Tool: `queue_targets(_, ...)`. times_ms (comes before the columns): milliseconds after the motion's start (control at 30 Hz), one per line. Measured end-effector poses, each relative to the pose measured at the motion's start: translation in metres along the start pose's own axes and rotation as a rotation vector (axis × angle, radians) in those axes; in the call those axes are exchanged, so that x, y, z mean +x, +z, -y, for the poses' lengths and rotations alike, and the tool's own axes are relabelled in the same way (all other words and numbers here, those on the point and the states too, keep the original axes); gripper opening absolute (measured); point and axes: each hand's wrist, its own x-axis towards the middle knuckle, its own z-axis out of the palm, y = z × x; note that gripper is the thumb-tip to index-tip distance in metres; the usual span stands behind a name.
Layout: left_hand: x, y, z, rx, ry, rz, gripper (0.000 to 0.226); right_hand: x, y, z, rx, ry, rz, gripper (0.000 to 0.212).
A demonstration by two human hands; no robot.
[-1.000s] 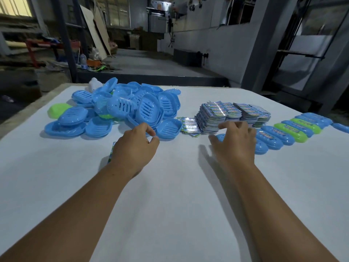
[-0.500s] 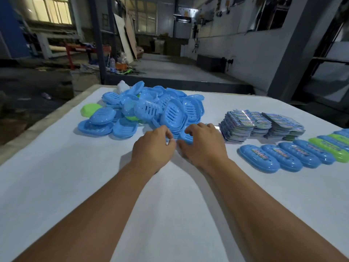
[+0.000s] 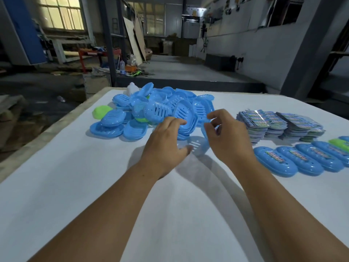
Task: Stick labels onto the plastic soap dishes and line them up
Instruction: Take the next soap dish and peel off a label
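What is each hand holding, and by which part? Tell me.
Right hand pinches a blue dish by its right rim; left hand's thumb meets its left edge, grip unclear.

hands: left (image 3: 166,140), right (image 3: 224,137) parted | right fingers curled round blurred blue soap dish (image 3: 198,146)

Two bare forearms, left hand (image 3: 166,144) and right hand (image 3: 226,137) ungloved, sleeveless.

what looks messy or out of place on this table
The unlabelled soap dishes lie in a jumbled heap, some tipped on edge, with a green one apart at the left. The labelled dishes sit in a neat row.
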Motion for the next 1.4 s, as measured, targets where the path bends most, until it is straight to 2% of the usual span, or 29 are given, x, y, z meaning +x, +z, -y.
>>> queue_targets(67,0.001,0.0,-0.003,-0.022,0.03,0.016,0.084,0.001,-0.01,0.0,0.148,0.038,-0.066,0.008)
queue_targets(133,0.002,0.0,-0.005,-0.051,0.032,0.053,0.094,0.004,-0.017,-0.001,0.349,0.153,-0.041,0.013)
queue_targets(233,0.0,-0.002,-0.007,-0.115,0.012,0.109,0.091,0.007,-0.022,0.0,0.615,0.395,0.082,0.023)
queue_targets(333,-0.001,-0.005,-0.007,-0.142,-0.015,0.154,0.082,0.01,-0.022,-0.005,0.709,0.537,0.179,0.025)
queue_targets(400,-0.002,-0.006,-0.007,-0.115,-0.043,0.189,0.081,0.009,-0.019,-0.01,0.586,0.55,0.225,0.024)
queue_targets(467,-0.002,-0.007,-0.006,-0.1,-0.069,0.226,0.081,0.008,-0.014,-0.018,0.246,0.413,0.235,0.019)
queue_targets(533,-0.003,-0.008,-0.005,-0.082,-0.093,0.288,0.078,0.004,-0.012,-0.018,0.101,0.27,0.238,0.016)
queue_targets(633,-0.002,-0.008,-0.004,-0.023,-0.15,0.365,0.076,-0.001,-0.014,-0.013,0.191,0.18,0.423,0.021)
queue_targets(733,-0.002,-0.011,-0.003,-0.018,-0.229,0.383,0.069,-0.006,-0.014,-0.011,0.098,0.093,0.641,0.034)
queue_targets(800,-0.002,-0.013,-0.002,0.023,-0.244,0.401,0.061,-0.008,-0.013,-0.012,0.075,0.076,0.697,0.04)
queue_targets(900,-0.001,-0.018,-0.001,0.052,-0.247,0.472,0.069,-0.009,-0.012,-0.013,0.003,0.012,0.719,0.042)
queue_targets(967,0.002,-0.025,0.001,-0.044,-0.296,0.526,0.079,-0.008,-0.012,-0.014,-0.013,-0.008,0.727,0.041)
queue_targets(1000,0.004,-0.028,0.002,-0.11,-0.34,0.516,0.076,-0.008,-0.012,-0.014,-0.016,-0.006,0.73,0.04)
queue_targets(1067,0.007,-0.034,0.005,-0.135,-0.425,0.4,0.055,-0.008,-0.012,-0.014,0.003,0.036,0.739,0.041)
queue_targets(1133,0.007,-0.039,0.009,0.041,-0.509,0.267,0.035,-0.01,-0.013,-0.012,0.052,0.09,0.744,0.049)
queue_targets(1167,0.006,-0.039,0.011,0.138,-0.528,0.251,0.032,-0.011,-0.013,-0.011,0.059,0.097,0.737,0.055)
queue_targets(1300,0.002,-0.037,0.013,0.23,-0.543,0.354,0.05,-0.012,-0.012,-0.011,0.004,0.069,0.704,0.065)
queue_targets(1400,0.004,-0.04,0.013,0.177,-0.565,0.332,0.067,-0.012,-0.012,-0.011,-0.017,0.053,0.704,0.067)
